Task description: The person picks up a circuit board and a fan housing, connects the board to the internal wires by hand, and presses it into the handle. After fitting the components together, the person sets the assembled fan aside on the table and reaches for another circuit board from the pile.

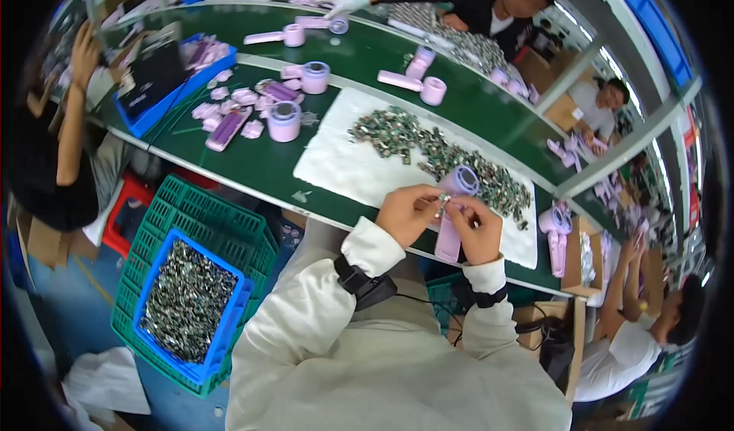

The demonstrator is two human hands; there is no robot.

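Nearest, the left hand [407,214] and right hand [475,231] pinch a small silvery metal clip [443,199] together over the pale purple plastic handheld housing [449,232], apparently mid-fitting, needing careful seating next, while the heap of loose metal clips [440,152] lies farther on the white cloth mat [344,163].

Small clip [443,199] I hold at my fingers [433,202]: bright metal, glinting. Handheld fan body [449,236] beneath: smooth lilac plastic, matt. Heap of clips [428,150] far of my hands: shiny metal, mixed silver and dark. Mat [344,167] under them: white, soft, foam-like, matt. Tabletop [260,167]: dark green, smooth, slight sheen. Near-left crate [164,225]: green plastic lattice; blue bin [229,320] inside: glossy plastic. My sleeves [321,309]: white matt cloth.
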